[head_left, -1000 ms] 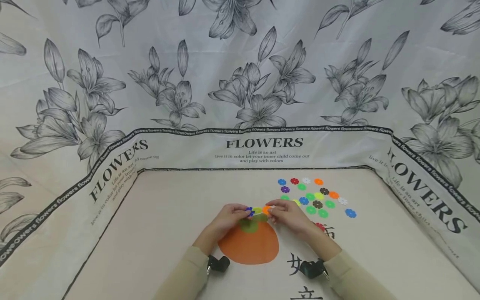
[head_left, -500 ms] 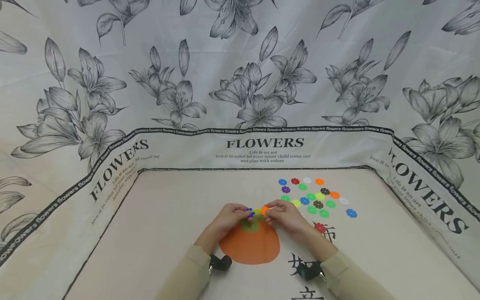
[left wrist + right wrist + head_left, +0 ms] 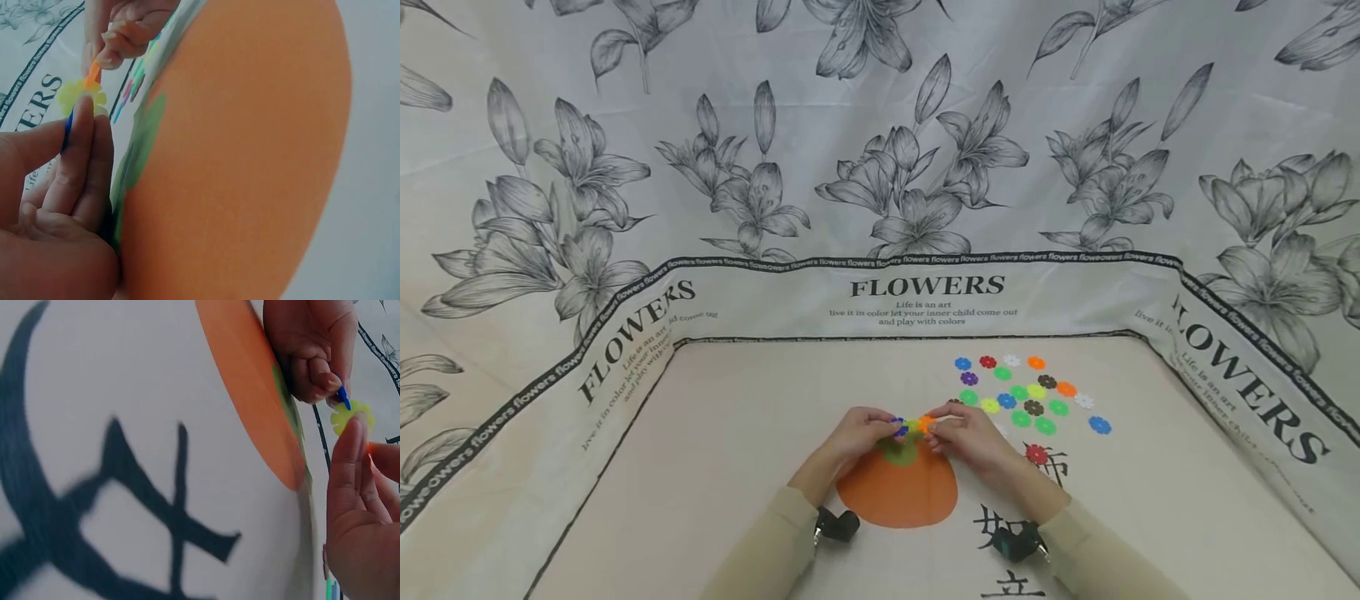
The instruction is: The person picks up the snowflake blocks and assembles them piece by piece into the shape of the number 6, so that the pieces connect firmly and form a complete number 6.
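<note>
Over the printed orange fruit, my left hand (image 3: 855,437) pinches a dark blue flower-shaped plastic disc (image 3: 68,130) between thumb and fingers. A yellow disc (image 3: 343,417) of the same kind stands at an angle to the blue one and meets its edge. From the other side my right hand (image 3: 973,437) pinches an orange disc (image 3: 92,74), whose edge touches the yellow one. Fingertips cover part of each contact, so I cannot tell how deep the slots sit. All three discs are held above the cloth.
Several loose flower discs in green, brown, white, red and other colours lie right of centre, among them a blue disc (image 3: 1100,425). A red disc (image 3: 1036,454) lies nearer, by my right forearm. The pale cloth (image 3: 715,467) carries the printed orange fruit (image 3: 898,492) and black characters.
My right hand has come slightly left, carrying the orange disc closer to the yellow one. The left hand has barely moved and keeps its pinch on the blue disc.
</note>
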`<state>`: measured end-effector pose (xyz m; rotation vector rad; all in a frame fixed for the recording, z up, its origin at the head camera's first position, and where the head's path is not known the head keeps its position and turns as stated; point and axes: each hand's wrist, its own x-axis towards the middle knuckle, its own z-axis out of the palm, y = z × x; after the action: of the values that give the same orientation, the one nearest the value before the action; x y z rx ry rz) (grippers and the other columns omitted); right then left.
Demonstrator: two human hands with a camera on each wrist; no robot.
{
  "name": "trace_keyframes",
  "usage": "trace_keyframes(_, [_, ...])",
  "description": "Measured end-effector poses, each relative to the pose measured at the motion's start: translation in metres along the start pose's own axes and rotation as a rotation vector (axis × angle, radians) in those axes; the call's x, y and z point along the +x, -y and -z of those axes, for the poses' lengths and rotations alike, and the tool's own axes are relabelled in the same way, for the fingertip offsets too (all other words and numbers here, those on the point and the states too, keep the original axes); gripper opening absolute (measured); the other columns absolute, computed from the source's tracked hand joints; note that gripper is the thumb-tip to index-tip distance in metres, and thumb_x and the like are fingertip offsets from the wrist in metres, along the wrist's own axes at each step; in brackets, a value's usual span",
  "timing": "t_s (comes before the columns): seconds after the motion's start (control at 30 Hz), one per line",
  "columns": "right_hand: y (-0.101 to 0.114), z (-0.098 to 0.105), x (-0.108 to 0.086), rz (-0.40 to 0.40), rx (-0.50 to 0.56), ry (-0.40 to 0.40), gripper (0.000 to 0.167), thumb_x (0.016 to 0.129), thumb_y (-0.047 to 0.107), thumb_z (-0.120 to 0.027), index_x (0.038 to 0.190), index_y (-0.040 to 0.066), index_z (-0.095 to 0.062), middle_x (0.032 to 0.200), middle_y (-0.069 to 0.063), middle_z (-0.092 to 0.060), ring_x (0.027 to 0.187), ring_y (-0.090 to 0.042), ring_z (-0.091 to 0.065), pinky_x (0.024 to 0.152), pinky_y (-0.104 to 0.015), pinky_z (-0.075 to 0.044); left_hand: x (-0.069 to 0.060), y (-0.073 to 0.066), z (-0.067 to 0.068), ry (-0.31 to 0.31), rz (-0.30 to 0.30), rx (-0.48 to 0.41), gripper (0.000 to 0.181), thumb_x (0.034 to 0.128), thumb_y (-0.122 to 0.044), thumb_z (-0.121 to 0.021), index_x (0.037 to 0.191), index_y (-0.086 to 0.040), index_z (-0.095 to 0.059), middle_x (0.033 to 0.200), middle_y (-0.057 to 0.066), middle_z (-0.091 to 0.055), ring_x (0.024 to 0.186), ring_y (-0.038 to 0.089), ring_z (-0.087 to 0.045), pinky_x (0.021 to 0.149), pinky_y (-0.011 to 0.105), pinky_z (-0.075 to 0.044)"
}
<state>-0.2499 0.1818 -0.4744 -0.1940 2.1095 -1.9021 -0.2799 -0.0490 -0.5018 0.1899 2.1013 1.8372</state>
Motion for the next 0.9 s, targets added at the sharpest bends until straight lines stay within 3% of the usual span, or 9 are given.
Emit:
trace_keyframes(0.1, [0.005,0.014,-0.002,0.035,-0.212,-0.033,0.034,0.104,0.014,-0.059,0.130,-0.008,-0.059,0.095,-0.017,-0.073,0.079,-0.023,-0.068,0.073,-0.030,-0.059,-0.001,-0.001,0.001,0.014,0.017,0.005,0.021,0.0994,-0.018,-0.068,0.107,0.002,-0.072,0.089,0.007,-0.076,0.091,0.017,-0.068,0.095,0.036,-0.054])
trace_keyframes(0.23, [0.007,0.040,-0.008,0.067,-0.528,-0.150,0.032,0.100,0.018,-0.066,0.125,-0.001,-0.065,0.092,-0.011,-0.071,0.076,-0.021,-0.062,0.065,-0.030,-0.054,-0.002,0.001,0.003,0.021,0.038,0.013,0.022,0.1005,-0.021,-0.067,0.106,-0.001,-0.072,0.091,0.006,-0.076,0.096,0.018,-0.067,0.103,0.040,-0.051])
trace_keyframes(0.33, [0.006,0.058,-0.012,0.082,-0.706,-0.188,0.029,0.096,0.016,-0.070,0.120,0.000,-0.067,0.091,-0.007,-0.066,0.077,-0.019,-0.057,0.065,-0.031,-0.050,-0.003,0.001,0.004,0.019,0.039,0.010,0.022,0.1012,-0.022,-0.066,0.106,-0.002,-0.072,0.092,0.006,-0.076,0.097,0.019,-0.066,0.105,0.042,-0.049])
trace_keyframes(0.43, [0.004,0.071,-0.017,0.100,-0.814,-0.169,0.028,0.093,0.014,-0.073,0.117,-0.001,-0.068,0.091,-0.005,-0.063,0.079,-0.019,-0.054,0.066,-0.031,-0.048,-0.003,-0.001,0.004,0.017,0.024,0.006,0.022,0.1014,-0.022,-0.066,0.107,-0.001,-0.072,0.092,0.007,-0.076,0.097,0.019,-0.066,0.104,0.042,-0.050])
trace_keyframes(0.63, [0.000,0.083,-0.022,0.098,-0.848,-0.122,0.028,0.090,0.013,-0.078,0.112,-0.001,-0.069,0.088,-0.003,-0.061,0.078,-0.018,-0.052,0.065,-0.030,-0.046,-0.001,-0.002,0.004,0.030,0.020,0.000,0.024,0.1008,-0.023,-0.067,0.109,-0.001,-0.071,0.094,0.007,-0.076,0.098,0.019,-0.067,0.103,0.040,-0.050])
trace_keyframes(0.9, [-0.004,0.084,-0.019,0.025,-0.839,-0.134,0.022,0.090,0.015,-0.077,0.105,0.002,-0.069,0.088,-0.004,-0.062,0.077,-0.019,-0.054,0.066,-0.031,-0.048,-0.002,-0.001,0.004,0.030,0.022,-0.010,0.025,0.1016,-0.025,-0.066,0.111,-0.001,-0.070,0.094,0.006,-0.076,0.099,0.018,-0.066,0.106,0.042,-0.048])
